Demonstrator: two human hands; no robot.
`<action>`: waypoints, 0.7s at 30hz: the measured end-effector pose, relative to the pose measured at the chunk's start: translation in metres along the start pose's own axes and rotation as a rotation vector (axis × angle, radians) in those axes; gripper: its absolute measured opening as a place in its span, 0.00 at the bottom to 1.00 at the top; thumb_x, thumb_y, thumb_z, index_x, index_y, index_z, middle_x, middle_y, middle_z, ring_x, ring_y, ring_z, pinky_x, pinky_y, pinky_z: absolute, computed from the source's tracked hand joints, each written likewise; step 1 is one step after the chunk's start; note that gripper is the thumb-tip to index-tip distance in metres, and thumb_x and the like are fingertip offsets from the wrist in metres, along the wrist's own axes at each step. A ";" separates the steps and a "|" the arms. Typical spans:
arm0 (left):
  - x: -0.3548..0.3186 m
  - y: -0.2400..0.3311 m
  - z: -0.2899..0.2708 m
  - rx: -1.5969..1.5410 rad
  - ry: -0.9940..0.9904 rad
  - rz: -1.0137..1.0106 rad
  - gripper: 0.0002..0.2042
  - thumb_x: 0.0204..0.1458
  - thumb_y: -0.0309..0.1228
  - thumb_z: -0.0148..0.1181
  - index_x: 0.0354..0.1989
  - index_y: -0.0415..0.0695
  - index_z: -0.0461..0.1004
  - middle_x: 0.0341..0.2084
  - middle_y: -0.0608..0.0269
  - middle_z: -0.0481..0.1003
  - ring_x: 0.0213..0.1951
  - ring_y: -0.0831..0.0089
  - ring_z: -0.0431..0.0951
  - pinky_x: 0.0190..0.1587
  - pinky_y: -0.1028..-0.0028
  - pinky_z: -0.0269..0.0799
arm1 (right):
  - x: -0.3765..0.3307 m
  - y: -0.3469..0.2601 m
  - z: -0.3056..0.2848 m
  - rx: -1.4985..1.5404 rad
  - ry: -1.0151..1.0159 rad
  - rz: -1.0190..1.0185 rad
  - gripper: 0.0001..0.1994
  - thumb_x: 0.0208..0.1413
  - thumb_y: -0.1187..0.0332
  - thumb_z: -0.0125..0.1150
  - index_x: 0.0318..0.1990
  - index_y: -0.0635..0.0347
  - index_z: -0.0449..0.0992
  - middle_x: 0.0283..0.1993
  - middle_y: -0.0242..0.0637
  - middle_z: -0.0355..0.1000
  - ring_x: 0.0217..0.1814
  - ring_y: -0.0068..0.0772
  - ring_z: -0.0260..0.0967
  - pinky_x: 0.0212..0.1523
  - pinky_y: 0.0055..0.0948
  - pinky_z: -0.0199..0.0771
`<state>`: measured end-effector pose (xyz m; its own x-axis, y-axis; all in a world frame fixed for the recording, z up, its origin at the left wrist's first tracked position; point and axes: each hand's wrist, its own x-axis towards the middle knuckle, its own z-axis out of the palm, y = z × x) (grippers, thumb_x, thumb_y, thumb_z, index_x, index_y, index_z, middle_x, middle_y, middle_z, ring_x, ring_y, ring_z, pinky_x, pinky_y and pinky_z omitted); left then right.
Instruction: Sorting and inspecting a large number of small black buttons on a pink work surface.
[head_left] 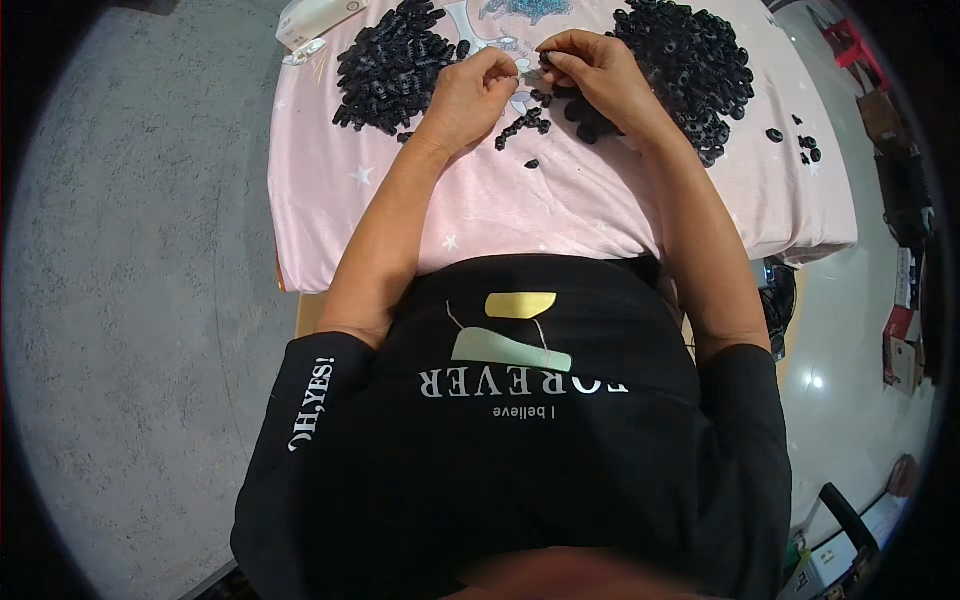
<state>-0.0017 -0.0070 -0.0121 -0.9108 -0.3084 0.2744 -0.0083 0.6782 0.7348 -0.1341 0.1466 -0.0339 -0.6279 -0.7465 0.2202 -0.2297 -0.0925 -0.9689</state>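
Note:
My right hand (604, 78) pinches a small black round part (546, 60) between thumb and fingertips, above the middle of the table. Just left of it, my left hand (470, 98) has its fingers drawn together; what they hold, if anything, is too small to make out. The two hands are apart by a narrow gap. Left of my left hand lies a heap of ridged black pieces (390, 68). A larger heap of round black parts (698, 70) spreads beside and partly behind my right hand. Between my forearms, a few loose black pieces (522, 126) lie on the cloth.
A pink cloth with stars (345, 215) covers the table. Small clear bluish pieces (525, 8) lie at the far edge. A white box (318, 20) stands at the far left corner. Several stray black parts (808, 150) lie at the right. Boxes (905, 335) stand on the floor beyond.

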 end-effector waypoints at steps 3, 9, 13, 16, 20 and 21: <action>0.001 -0.001 0.000 0.022 -0.001 0.002 0.07 0.51 0.26 0.61 0.39 0.40 0.76 0.28 0.59 0.79 0.29 0.75 0.77 0.36 0.75 0.73 | 0.000 0.000 0.000 -0.002 0.001 -0.004 0.09 0.64 0.72 0.53 0.47 0.65 0.77 0.36 0.30 0.76 0.37 0.16 0.72 0.41 0.16 0.73; 0.001 -0.003 0.001 0.006 0.003 -0.016 0.08 0.51 0.26 0.60 0.39 0.40 0.76 0.28 0.59 0.79 0.29 0.74 0.77 0.36 0.75 0.73 | 0.000 0.000 -0.001 -0.017 -0.012 -0.021 0.10 0.64 0.72 0.53 0.47 0.66 0.77 0.36 0.30 0.76 0.37 0.16 0.72 0.41 0.17 0.73; 0.000 -0.002 0.000 0.011 0.002 -0.011 0.08 0.51 0.27 0.60 0.39 0.40 0.76 0.28 0.59 0.79 0.29 0.74 0.77 0.36 0.75 0.74 | 0.000 0.000 -0.001 -0.020 -0.009 -0.024 0.10 0.64 0.72 0.53 0.47 0.66 0.76 0.36 0.30 0.76 0.38 0.16 0.72 0.42 0.17 0.74; 0.000 0.001 0.000 0.024 -0.005 -0.016 0.08 0.51 0.26 0.60 0.39 0.39 0.76 0.28 0.58 0.79 0.29 0.74 0.77 0.37 0.75 0.74 | 0.000 0.001 -0.001 -0.005 -0.010 -0.004 0.10 0.64 0.72 0.53 0.47 0.66 0.76 0.36 0.30 0.76 0.38 0.17 0.72 0.42 0.17 0.74; 0.001 -0.002 0.000 0.021 -0.006 0.005 0.08 0.51 0.26 0.60 0.39 0.39 0.76 0.28 0.58 0.79 0.29 0.73 0.77 0.37 0.74 0.74 | 0.000 0.000 0.000 0.011 -0.007 0.005 0.10 0.64 0.72 0.53 0.47 0.66 0.76 0.37 0.30 0.76 0.38 0.17 0.73 0.42 0.17 0.74; 0.001 -0.002 0.000 0.024 -0.006 0.005 0.08 0.51 0.26 0.60 0.39 0.39 0.76 0.28 0.58 0.79 0.29 0.73 0.77 0.37 0.74 0.74 | 0.001 0.000 0.000 0.004 -0.007 -0.001 0.10 0.64 0.72 0.53 0.47 0.66 0.76 0.37 0.30 0.76 0.38 0.17 0.73 0.42 0.17 0.74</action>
<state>-0.0023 -0.0087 -0.0130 -0.9132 -0.3013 0.2745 -0.0137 0.6958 0.7181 -0.1349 0.1462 -0.0342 -0.6222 -0.7512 0.2206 -0.2278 -0.0959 -0.9690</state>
